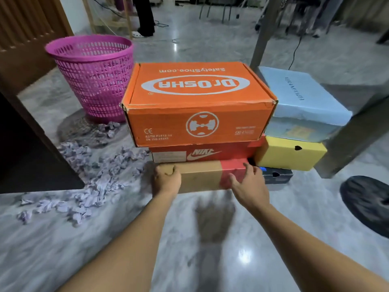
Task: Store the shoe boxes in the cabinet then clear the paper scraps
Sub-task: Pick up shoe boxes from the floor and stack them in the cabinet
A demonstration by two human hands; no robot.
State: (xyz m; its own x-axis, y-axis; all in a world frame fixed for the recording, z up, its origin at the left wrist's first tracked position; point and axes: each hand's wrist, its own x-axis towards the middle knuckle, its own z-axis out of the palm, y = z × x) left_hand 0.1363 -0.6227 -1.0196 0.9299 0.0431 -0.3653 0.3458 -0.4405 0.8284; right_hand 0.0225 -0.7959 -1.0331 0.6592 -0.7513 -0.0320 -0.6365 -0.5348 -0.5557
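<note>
Two stacks of shoe boxes stand on the marble floor. The left stack has an orange Dr.Osha box (pixel 197 102) on a red Nike box (pixel 202 153), on a brown and red box (pixel 202 175). My left hand (pixel 166 180) grips the left front corner of that bottom box. My right hand (pixel 249 184) lies with spread fingers against its right end. The right stack has a light blue box (pixel 301 102), a yellow box (pixel 290 153) and a dark box (pixel 277 175). Crumpled paper scraps (pixel 94 175) litter the floor to the left.
A pink mesh waste basket (pixel 94 79) stands behind the scraps. The dark open cabinet (pixel 27 154) is at the left edge. A grey table leg (pixel 355 140) rises right of the boxes, a dark round mat (pixel 368 203) lies at right. A person's legs stand far back.
</note>
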